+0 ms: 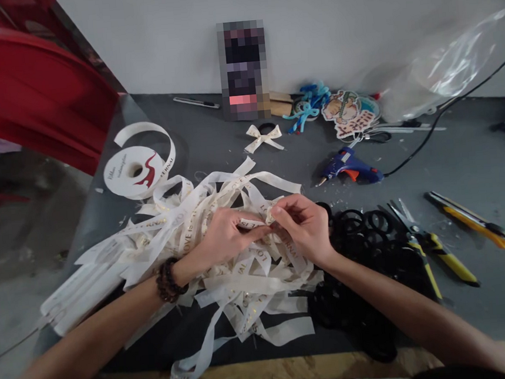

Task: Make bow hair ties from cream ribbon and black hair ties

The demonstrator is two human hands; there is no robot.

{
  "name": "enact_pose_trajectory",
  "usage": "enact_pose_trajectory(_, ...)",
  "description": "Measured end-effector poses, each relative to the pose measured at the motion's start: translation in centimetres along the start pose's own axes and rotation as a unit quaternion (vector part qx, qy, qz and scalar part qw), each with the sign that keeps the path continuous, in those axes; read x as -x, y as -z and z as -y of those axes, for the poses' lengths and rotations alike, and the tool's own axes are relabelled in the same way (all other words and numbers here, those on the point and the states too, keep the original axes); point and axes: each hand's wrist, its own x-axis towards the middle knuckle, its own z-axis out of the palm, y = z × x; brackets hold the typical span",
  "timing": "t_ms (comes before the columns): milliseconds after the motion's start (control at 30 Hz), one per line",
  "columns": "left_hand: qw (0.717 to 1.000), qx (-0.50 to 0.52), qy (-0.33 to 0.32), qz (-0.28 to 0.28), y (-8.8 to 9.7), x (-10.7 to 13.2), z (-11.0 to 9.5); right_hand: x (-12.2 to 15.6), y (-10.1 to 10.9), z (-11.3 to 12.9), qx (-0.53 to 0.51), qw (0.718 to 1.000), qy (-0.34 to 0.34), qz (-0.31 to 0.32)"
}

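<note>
Both my hands meet above a heap of cream ribbon strips (243, 284) printed with gold letters. My left hand (225, 236) pinches a printed ribbon (252, 223) between thumb and fingers. Close against it, my right hand (304, 223) grips the gathered end of the same ribbon. Part of the ribbon is hidden by my fingers. To the right of my right hand lies a pile of black hair ties (367, 244). Behind the hands, a finished ribbon bow (263, 138) rests on a black hair tie.
A ribbon spool (120, 171) lies at the back left, near a white case (82, 293). A blue glue gun (350, 166) with a black cord, yellow-handled scissors (434, 244) and a yellow cutter knife (471, 220) lie right. Another cutter (196, 103) is by the wall.
</note>
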Motion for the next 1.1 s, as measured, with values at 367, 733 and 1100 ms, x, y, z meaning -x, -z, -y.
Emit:
enact_pose_trajectory(367, 0.983, 0.141, 0.031, -0.110, 0.3, -0.4, 0.2, 0.0, -0.1, 0.7, 0.103, 0.992, 0.064, 0.021)
enact_pose_trajectory(733, 0.989, 0.118, 0.035, -0.076, 0.0, -0.3, 0.2, -0.1, 0.0, -0.7, 0.037, 0.999, 0.024, -0.029)
enact_pose_trajectory(1100, 0.990, 0.120, -0.022, -0.070, 0.0, -0.1, -0.3, 0.1, -0.1, 0.2, 0.066, 0.997, 0.036, 0.000)
